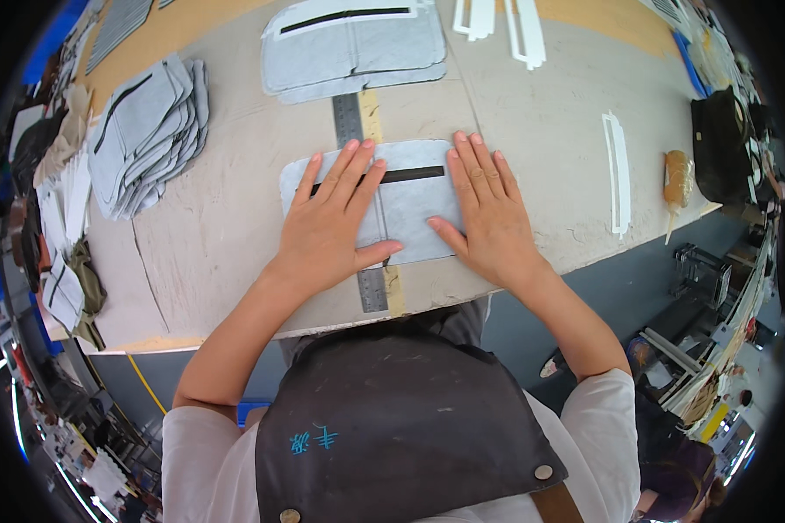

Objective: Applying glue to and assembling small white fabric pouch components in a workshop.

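Observation:
A light grey-blue fabric panel [417, 209] with rounded corners and a black slot along its upper part lies flat on the table in front of me. My left hand [330, 218] rests on its left half, fingers stretched out and covering part of the slot. On the right edge of the panel lies my right hand [494, 218], palm down with the thumb spread over the fabric. A metal ruler [372, 290] runs beneath the panel and shows at both its near and far sides, with a yellowish tape strip [395, 290] alongside.
Beyond the ruler lies a stack of similar panels [353, 61]; another fanned pile [148, 135] sits at the left. White strip frames [617, 174] lie at the right and far side. Near the right edge are an amber bottle [677, 179] and a dark bag [721, 144].

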Demonstrator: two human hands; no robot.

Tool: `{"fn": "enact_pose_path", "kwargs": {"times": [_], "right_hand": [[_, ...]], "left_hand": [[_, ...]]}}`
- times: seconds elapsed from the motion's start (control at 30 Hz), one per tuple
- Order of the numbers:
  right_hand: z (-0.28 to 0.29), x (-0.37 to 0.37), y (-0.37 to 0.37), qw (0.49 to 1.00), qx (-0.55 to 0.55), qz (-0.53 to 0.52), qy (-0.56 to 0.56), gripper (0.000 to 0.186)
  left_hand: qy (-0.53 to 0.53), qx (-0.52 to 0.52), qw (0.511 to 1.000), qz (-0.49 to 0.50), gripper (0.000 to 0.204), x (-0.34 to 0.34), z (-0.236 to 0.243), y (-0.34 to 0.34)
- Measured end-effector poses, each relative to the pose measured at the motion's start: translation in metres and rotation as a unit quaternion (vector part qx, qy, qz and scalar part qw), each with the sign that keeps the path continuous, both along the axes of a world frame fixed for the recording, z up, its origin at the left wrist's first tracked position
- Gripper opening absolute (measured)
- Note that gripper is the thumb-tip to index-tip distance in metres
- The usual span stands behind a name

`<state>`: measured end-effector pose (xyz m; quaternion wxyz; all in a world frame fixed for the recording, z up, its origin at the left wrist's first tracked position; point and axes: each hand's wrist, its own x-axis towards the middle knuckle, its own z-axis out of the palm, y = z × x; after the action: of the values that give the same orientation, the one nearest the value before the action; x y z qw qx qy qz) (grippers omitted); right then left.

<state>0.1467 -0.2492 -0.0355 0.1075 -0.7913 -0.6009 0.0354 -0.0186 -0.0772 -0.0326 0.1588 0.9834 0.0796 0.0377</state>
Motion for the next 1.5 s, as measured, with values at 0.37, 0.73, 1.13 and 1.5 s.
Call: {"fn": "enact_pose_path", "kwargs": {"times": [0.37, 0.73, 1.13, 1.5], "right_hand": [[0.016, 0.051, -0.120, 0.845, 0.296, -0.336, 0.292, 0.038], [0.026, 0.081, -0.191, 0.462, 0.361, -0.422, 0.692, 0.039], [0.029, 0.093, -0.187, 0.488, 0.351, -0.442, 0.666, 0.040], [0.036, 0.088, -0.130, 0.748, 0.413, -0.419, 0.308, 0.037]], "left_hand": [[-0.074, -0.053, 0.994, -0.066, 0.070, 0.068, 0.026, -0.025], [-0.188, -0.165, 0.922, -0.295, 0.031, 0.239, -0.017, -0.165], [-0.165, -0.118, 0.962, -0.185, 0.018, 0.263, -0.027, -0.207], [-0.239, -0.460, 0.854, -0.039, 0.012, 0.171, 0.054, -0.102]]}}
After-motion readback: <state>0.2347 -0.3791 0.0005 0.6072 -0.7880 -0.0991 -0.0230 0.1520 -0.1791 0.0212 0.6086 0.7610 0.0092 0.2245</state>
